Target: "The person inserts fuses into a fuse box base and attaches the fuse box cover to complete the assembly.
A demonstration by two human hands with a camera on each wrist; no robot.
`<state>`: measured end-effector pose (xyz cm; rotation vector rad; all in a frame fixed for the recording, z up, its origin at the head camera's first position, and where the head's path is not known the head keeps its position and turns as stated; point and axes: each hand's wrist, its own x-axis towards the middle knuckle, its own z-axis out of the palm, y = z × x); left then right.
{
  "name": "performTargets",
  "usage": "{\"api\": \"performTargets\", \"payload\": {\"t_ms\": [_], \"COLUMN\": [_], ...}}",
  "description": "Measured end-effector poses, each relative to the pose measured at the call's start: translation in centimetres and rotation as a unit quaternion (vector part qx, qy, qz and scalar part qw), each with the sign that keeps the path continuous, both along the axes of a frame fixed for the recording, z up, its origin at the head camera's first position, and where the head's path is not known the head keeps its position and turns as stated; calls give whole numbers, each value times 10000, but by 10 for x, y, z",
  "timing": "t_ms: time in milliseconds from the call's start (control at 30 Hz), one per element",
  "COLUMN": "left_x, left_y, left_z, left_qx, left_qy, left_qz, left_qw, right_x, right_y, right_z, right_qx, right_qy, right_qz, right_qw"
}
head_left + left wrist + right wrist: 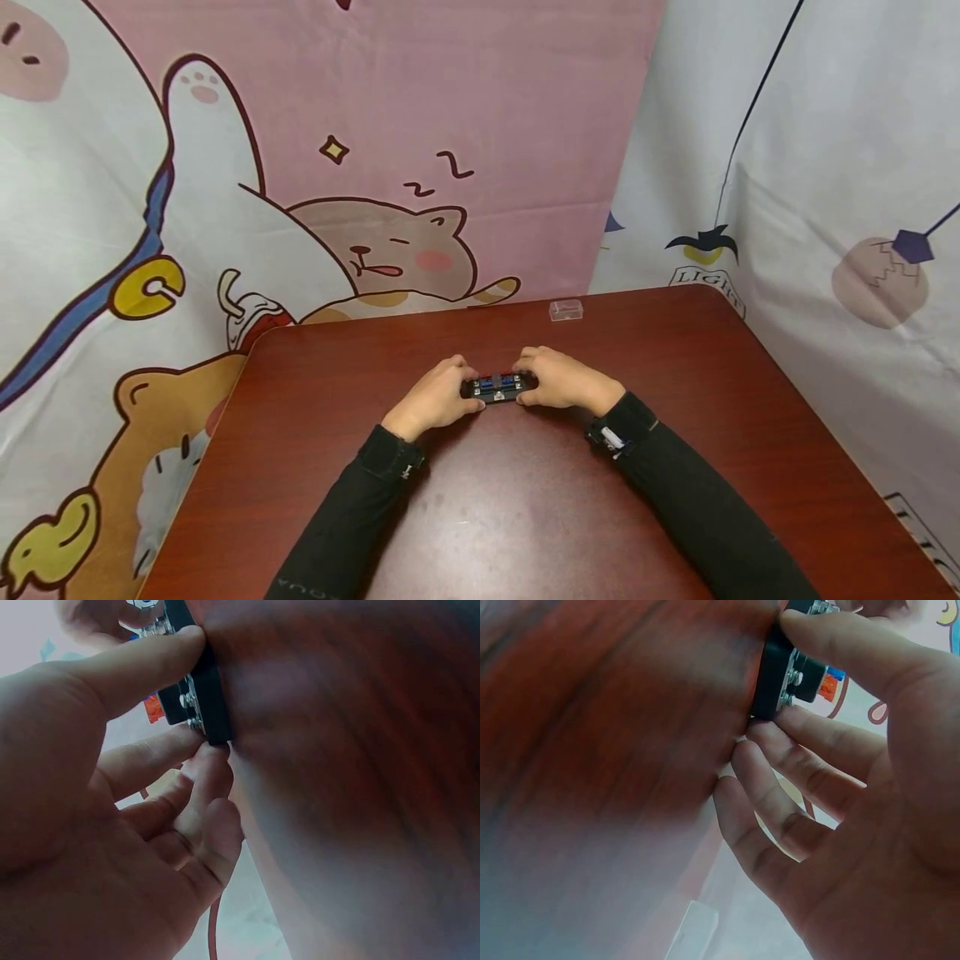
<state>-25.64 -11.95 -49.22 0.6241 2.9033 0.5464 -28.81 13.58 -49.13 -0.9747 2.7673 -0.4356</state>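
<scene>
A small black board (498,398) with metal screw terminals and blue and red parts on top lies in the middle of the table. My left hand (437,397) pinches its left end, thumb on the near side and fingers on the far side. At the other end my right hand (564,382) pinches it the same way. In the left wrist view the thumb presses the long side of the black base (214,697). The right wrist view shows the base (771,679) standing on the wood, its red and blue parts partly behind the thumb.
A small clear plastic box (566,311) stands near the back edge of the brown table (660,350). Behind the table hangs a cloth (525,150) printed with cartoon animals. The table's right edge runs along a white printed cloth (810,208).
</scene>
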Motion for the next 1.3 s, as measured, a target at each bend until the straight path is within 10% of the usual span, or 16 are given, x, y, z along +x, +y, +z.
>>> {"api": "performTargets", "payload": {"t_ms": [233,733,1300], "left_x": [2,2,2], "left_y": [1,0,2], "left_z": [3,5,3], "left_qx": [-29,-95,-127], "left_qy": [-119,-247,-290], "left_qz": [101,131,142], "left_qw": [9999,9996,9994], "right_x": [-6,-69,-112], "right_y": [11,70,87], "right_z": [7,20,9], "right_qx": [-369,-528,-37], "right_qy": [-240,538,417], "right_qz": [68,-1396,-1530], "right_qw": [9990,9873,9873]}}
